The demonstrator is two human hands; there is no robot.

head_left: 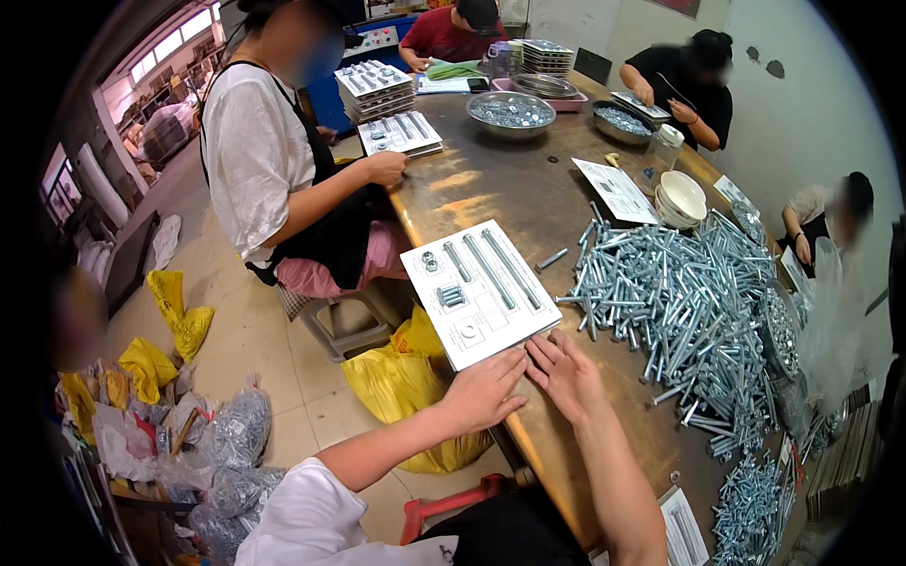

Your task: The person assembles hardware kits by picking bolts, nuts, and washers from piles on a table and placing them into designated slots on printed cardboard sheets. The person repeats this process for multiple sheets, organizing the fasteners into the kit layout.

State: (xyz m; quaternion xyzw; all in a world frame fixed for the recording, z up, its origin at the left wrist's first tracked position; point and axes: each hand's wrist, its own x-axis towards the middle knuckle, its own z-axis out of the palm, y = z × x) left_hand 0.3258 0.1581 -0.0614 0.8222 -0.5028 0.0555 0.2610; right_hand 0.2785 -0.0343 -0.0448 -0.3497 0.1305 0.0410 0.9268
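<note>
A white printed card with long bolts, nuts and a small cluster of short bolts on it lies at the table's left edge, seemingly on top of other cards. My left hand rests at the card's near edge, fingers stretched out and thumb apart. Close beside it, my right hand touches the near right corner with its fingers apart. Neither hand holds anything that I can see. A single loose bolt lies just right of the card.
A large heap of long bolts covers the table's right side, with smaller bolts nearer me. White bowls, a metal basin and stacked cards stand farther off. Several people sit around the table. Yellow bags lie below its left edge.
</note>
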